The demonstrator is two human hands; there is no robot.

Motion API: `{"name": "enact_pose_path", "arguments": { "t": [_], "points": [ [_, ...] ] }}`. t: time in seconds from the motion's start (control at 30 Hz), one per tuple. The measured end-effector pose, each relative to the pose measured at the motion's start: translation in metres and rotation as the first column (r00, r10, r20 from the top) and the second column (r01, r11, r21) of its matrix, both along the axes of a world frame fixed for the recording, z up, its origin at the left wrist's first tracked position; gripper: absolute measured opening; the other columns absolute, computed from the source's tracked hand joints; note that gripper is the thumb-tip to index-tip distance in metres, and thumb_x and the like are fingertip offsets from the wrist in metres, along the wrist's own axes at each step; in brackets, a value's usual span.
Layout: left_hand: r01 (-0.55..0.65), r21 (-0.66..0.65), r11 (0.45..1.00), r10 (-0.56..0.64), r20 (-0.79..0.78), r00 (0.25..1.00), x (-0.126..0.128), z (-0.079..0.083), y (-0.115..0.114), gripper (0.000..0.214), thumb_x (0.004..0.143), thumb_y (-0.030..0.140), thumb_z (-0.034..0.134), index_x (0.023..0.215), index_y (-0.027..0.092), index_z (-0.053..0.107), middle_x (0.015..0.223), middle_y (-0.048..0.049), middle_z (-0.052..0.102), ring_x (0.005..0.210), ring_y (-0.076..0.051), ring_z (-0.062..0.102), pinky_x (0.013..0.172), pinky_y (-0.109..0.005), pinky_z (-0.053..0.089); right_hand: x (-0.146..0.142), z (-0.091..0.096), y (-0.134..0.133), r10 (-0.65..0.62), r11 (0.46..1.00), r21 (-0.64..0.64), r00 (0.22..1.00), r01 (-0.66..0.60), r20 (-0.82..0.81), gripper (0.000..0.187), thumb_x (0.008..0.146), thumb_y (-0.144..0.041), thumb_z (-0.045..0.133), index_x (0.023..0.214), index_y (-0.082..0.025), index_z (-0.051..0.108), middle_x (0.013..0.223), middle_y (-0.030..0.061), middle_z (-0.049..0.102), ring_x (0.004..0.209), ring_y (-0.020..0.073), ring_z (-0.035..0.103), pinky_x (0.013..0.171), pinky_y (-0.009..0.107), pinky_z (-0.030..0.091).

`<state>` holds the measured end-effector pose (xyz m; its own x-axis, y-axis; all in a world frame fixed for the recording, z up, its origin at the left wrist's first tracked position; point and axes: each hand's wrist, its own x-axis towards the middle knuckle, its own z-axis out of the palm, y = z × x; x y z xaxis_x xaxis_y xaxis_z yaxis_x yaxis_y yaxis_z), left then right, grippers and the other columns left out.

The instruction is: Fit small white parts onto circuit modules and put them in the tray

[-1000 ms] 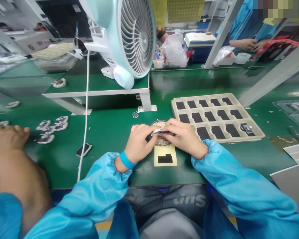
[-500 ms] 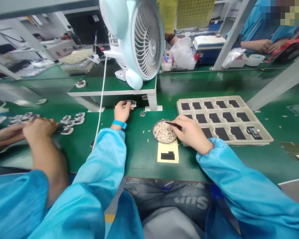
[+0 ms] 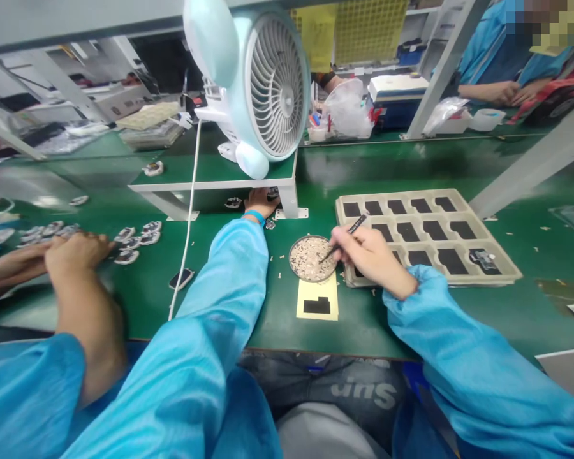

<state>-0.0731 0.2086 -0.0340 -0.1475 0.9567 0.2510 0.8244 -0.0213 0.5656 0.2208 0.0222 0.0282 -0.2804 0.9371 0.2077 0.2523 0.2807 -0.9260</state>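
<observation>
My left hand (image 3: 262, 203) reaches under the low shelf, its fingers closed around a small white-and-dark electronic device (image 3: 273, 192) beside the shelf leg; the fingertips are partly hidden. Left of it lies a similar device (image 3: 233, 203). Black tweezers (image 3: 349, 233) are pinched in my right hand (image 3: 363, 250), tips down in a round dish (image 3: 310, 256) of tiny pale and dark pieces. Under the dish's near edge, a yellow card (image 3: 317, 315) bears a black cut-out shape (image 3: 316, 305).
A compartmented tray (image 3: 414, 245) with black pads stands right. The low shelf (image 3: 239, 183) carries a fan (image 3: 268, 89); its white cable (image 3: 187, 236) hangs down to the table. At left, a co-worker's hands (image 3: 76, 250) are near several small devices (image 3: 134, 242). A dark flat device (image 3: 182, 278) lies by my left sleeve.
My left hand has left one small device under the shelf and moved right to another by the leg. My right hand has turned the tweezers steeper, tips down in the dish.
</observation>
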Motion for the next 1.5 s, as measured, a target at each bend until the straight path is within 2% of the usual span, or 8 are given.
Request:
{"name": "enact_pose_path", "arguments": {
  "t": [0.17, 0.33, 0.5, 0.67, 1.03, 1.2, 1.33, 1.5],
  "points": [
    [-0.082, 0.089, 0.993, 0.072, 0.114, 0.991, -0.005, 0.003, -0.014, 0.033, 0.083, 0.034, 0.075, 0.104, 0.011, 0.065, 0.113, -0.0150, 0.069, 0.111, -0.024, 0.061, 0.102, -0.038, 0.043, -0.008, -0.007, -0.003, 0.301, 0.953, 0.002, 0.952, -0.301, 0.063, 0.011, 0.086, -0.030, 0.077, 0.089, -0.019, 0.078, 0.090, 0.0038, 0.079, 0.086, 0.0175, 0.073, 0.083, 0.033, 0.060],
    [-0.154, 0.237, 0.959, 0.087, 0.272, 0.958, -0.001, -0.004, -0.078, 0.043, 0.091, 0.024, 0.067, 0.130, 0.011, 0.054, 0.125, -0.0149, 0.067, 0.111, -0.022, 0.066, 0.098, -0.034, 0.051, -0.004, -0.008, -0.008, 0.412, 0.904, 0.064, 0.902, -0.423, 0.132, 0.013, 0.087, -0.033, 0.077, 0.089, -0.021, 0.080, 0.096, 0.0043, 0.079, 0.095, 0.0199, 0.074, 0.091, 0.037, 0.059],
    [0.105, 0.318, 0.942, -0.232, 0.395, 0.889, 0.031, 0.001, -0.148, 0.041, 0.089, 0.031, 0.073, 0.126, 0.019, 0.061, 0.122, -0.0094, 0.070, 0.109, -0.023, 0.069, 0.097, -0.037, 0.055, 0.001, -0.007, -0.006, 0.314, 0.931, 0.108, 0.916, -0.349, 0.251, 0.015, 0.086, -0.033, 0.078, 0.090, -0.019, 0.078, 0.092, 0.0057, 0.079, 0.087, 0.0213, 0.074, 0.084, 0.037, 0.060],
    [0.459, 0.138, 0.878, -0.439, 0.617, 0.654, 0.059, 0.016, -0.181, 0.047, 0.078, 0.033, 0.085, 0.118, 0.018, 0.066, 0.107, -0.0090, 0.075, 0.097, -0.023, 0.072, 0.085, -0.035, 0.059, 0.001, -0.008, -0.003, 0.361, 0.900, 0.134, 0.881, -0.416, 0.306, 0.009, 0.086, -0.029, 0.078, 0.086, -0.020, 0.077, 0.086, 0.0031, 0.078, 0.083, 0.0198, 0.072, 0.087, 0.037, 0.057],
    [0.586, 0.056, 0.809, -0.457, 0.686, 0.566, 0.063, 0.021, -0.194, 0.044, 0.078, 0.020, 0.080, 0.120, 0.019, 0.068, 0.121, -0.0099, 0.073, 0.108, -0.025, 0.071, 0.089, -0.036, 0.060, 0.000, -0.007, -0.004, 0.356, 0.889, 0.160, 0.869, -0.428, 0.345, 0.009, 0.087, -0.032, 0.078, 0.088, -0.023, 0.078, 0.091, 0.0016, 0.079, 0.086, 0.0198, 0.072, 0.084, 0.035, 0.054],
    [0.542, 0.035, 0.840, -0.398, 0.719, 0.570, 0.063, 0.017, -0.194, 0.054, 0.076, 0.021, 0.081, 0.123, 0.020, 0.054, 0.094, -0.0041, 0.074, 0.077, -0.017, 0.070, 0.064, -0.027, 0.056, -0.001, -0.003, -0.007, 0.370, 0.898, 0.115, 0.870, -0.425, 0.326, 0.007, 0.086, -0.030, 0.079, 0.086, -0.022, 0.078, 0.086, 0.0007, 0.077, 0.079, 0.0177, 0.070, 0.079, 0.033, 0.054],
    [0.532, 0.018, 0.847, -0.400, 0.682, 0.613, 0.061, 0.016, -0.192, 0.038, 0.076, 0.025, 0.083, 0.107, 0.018, 0.063, 0.094, -0.0056, 0.074, 0.078, -0.018, 0.069, 0.066, -0.028, 0.056, 0.000, 0.002, -0.009, 0.319, 0.933, 0.085, 0.913, -0.350, 0.256, 0.010, 0.086, -0.031, 0.078, 0.087, -0.021, 0.077, 0.087, 0.0020, 0.076, 0.077, 0.0173, 0.069, 0.071, 0.031, 0.054],
    [0.578, -0.056, 0.814, -0.329, 0.775, 0.539, 0.056, 0.028, -0.187, 0.031, 0.079, 0.029, 0.080, 0.108, 0.019, 0.073, 0.084, -0.0043, 0.071, 0.068, -0.016, 0.065, 0.058, -0.027, 0.052, -0.001, -0.004, -0.007, 0.305, 0.905, 0.190, 0.892, -0.380, 0.333, 0.005, 0.085, -0.026, 0.079, 0.085, -0.022, 0.076, 0.089, 0.0017, 0.077, 0.085, 0.0199, 0.071, 0.082, 0.035, 0.054]
  ]
}}
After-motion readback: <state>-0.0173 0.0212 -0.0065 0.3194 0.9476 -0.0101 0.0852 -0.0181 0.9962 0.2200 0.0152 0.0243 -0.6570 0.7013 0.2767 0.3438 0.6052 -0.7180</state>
